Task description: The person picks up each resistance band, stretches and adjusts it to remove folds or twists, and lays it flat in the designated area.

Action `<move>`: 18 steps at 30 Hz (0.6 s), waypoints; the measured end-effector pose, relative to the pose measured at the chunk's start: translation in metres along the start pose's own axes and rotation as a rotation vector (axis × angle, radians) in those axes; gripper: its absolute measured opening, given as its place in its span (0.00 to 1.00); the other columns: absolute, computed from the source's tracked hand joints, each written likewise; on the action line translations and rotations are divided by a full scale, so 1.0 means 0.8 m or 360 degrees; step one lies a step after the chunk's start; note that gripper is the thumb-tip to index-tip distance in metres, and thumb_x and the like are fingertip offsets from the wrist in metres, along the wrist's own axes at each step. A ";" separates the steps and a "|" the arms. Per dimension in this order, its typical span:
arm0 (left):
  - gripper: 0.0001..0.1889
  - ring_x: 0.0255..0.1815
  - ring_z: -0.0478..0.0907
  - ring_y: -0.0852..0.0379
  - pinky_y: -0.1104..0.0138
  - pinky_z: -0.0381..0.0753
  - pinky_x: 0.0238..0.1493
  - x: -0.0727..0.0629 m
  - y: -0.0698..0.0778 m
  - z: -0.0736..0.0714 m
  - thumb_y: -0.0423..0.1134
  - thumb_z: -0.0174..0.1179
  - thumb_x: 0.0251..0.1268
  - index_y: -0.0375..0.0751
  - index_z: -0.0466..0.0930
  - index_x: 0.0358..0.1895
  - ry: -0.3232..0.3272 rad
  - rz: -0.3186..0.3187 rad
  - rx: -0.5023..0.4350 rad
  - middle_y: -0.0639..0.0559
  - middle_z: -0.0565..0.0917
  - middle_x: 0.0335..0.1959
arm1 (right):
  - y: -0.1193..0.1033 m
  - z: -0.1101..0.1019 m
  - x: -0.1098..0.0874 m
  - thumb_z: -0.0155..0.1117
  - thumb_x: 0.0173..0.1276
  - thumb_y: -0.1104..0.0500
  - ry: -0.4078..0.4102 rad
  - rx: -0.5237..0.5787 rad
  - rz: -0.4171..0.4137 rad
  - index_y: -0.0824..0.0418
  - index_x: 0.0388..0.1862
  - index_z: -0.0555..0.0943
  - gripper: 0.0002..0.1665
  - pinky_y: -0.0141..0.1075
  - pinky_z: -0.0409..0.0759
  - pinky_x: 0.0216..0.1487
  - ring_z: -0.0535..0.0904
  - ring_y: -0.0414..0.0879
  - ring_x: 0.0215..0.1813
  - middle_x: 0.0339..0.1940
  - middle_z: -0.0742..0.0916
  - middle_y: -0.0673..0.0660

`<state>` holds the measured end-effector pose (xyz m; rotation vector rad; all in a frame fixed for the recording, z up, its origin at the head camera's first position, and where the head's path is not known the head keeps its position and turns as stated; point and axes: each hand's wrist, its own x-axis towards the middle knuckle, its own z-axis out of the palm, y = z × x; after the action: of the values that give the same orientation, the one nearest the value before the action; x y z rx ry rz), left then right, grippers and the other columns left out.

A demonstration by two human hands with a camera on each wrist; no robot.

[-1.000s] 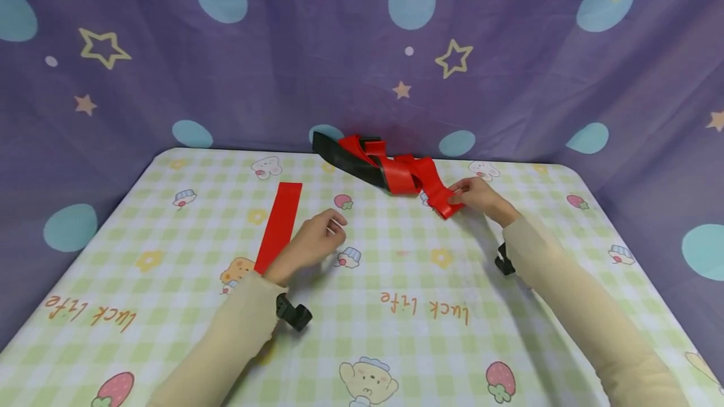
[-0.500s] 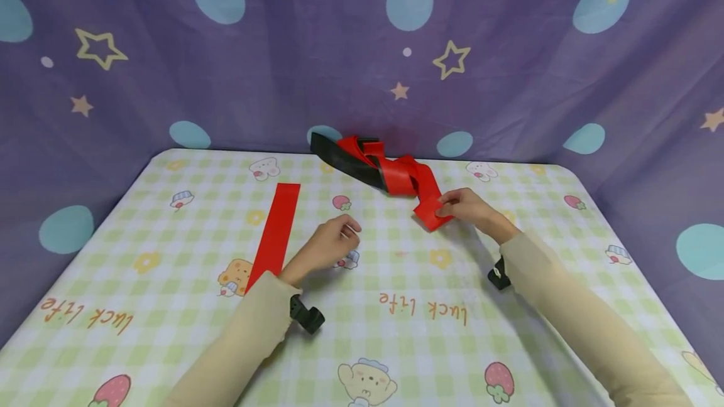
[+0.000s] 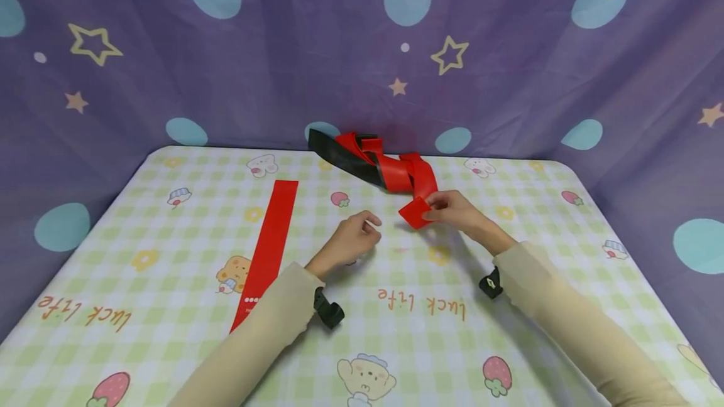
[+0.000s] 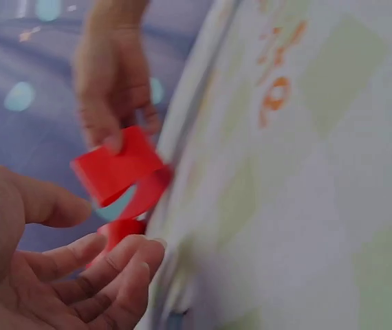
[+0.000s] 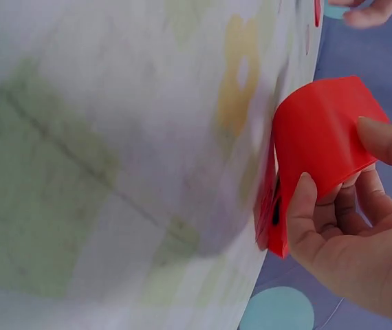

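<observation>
A long, flat band lies tangled near the back of the table, with red loops [image 3: 396, 173] and a black stretch [image 3: 346, 161]. My right hand [image 3: 457, 215] pinches its folded red end [image 5: 323, 130] between thumb and fingers, lifted over the cloth in the right wrist view. To the left of that end, my left hand [image 3: 349, 240] hovers with loosely bent fingers and nothing in them. The left wrist view shows its thumb [image 4: 51, 203] and fingers apart, with the red end beyond them. A straight red strip [image 3: 267, 240] with small white print lies flat, partly hidden under my left sleeve.
The table wears a green-and-white checked cloth [image 3: 430, 357] printed with cartoon figures. Behind it hangs a purple curtain [image 3: 317, 61] with stars and blue ovals. Dark wrist mounts sit on the left wrist [image 3: 328, 309] and the right wrist [image 3: 491, 284].
My right hand has drawn the red end leftward and slightly toward me, turning it. My left hand has moved right toward it, uncovering more of the straight strip.
</observation>
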<state>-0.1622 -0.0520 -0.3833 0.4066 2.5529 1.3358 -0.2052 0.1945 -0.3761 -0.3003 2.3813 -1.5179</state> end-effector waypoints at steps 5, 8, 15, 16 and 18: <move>0.12 0.27 0.83 0.56 0.72 0.77 0.29 0.011 0.001 0.023 0.35 0.52 0.66 0.31 0.76 0.47 0.0002 -0.0154 -0.0345 0.40 0.86 0.34 | -0.001 0.008 -0.003 0.61 0.58 0.71 0.0087 -0.0030 -0.0087 0.78 0.40 0.77 0.12 0.27 0.73 0.32 0.72 0.37 0.28 0.23 0.79 0.47; 0.13 0.23 0.83 0.60 0.74 0.77 0.24 0.016 0.002 0.037 0.35 0.49 0.69 0.28 0.75 0.48 -0.0056 -0.0300 -0.0726 0.37 0.87 0.35 | 0.002 0.014 -0.004 0.62 0.56 0.72 0.0175 -0.0114 -0.0191 0.76 0.38 0.78 0.10 0.27 0.72 0.33 0.72 0.38 0.29 0.24 0.79 0.50; 0.26 0.35 0.86 0.56 0.70 0.82 0.36 0.017 0.013 0.056 0.46 0.40 0.75 0.24 0.72 0.59 -0.0241 -0.0459 -0.1399 0.29 0.79 0.52 | 0.007 0.025 -0.009 0.60 0.54 0.76 0.0240 -0.0296 -0.0427 0.71 0.32 0.80 0.07 0.31 0.75 0.38 0.74 0.40 0.31 0.27 0.83 0.63; 0.26 0.37 0.86 0.56 0.69 0.83 0.38 0.017 0.014 0.059 0.46 0.41 0.75 0.25 0.72 0.59 -0.0236 -0.0477 -0.1468 0.29 0.79 0.53 | 0.008 0.025 -0.011 0.59 0.54 0.77 0.0235 -0.0305 -0.0432 0.71 0.32 0.80 0.07 0.31 0.76 0.38 0.75 0.42 0.32 0.28 0.83 0.62; 0.24 0.38 0.86 0.55 0.68 0.84 0.42 0.017 0.016 0.067 0.45 0.44 0.75 0.26 0.72 0.59 -0.0198 -0.0516 -0.1578 0.30 0.79 0.54 | 0.009 0.026 -0.015 0.58 0.54 0.77 0.0219 -0.0318 -0.0434 0.70 0.31 0.80 0.08 0.32 0.77 0.40 0.76 0.45 0.34 0.29 0.83 0.62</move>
<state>-0.1556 0.0007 -0.4035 -0.1132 1.4762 2.0854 -0.1863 0.1839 -0.3891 -0.6061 2.6982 -1.4517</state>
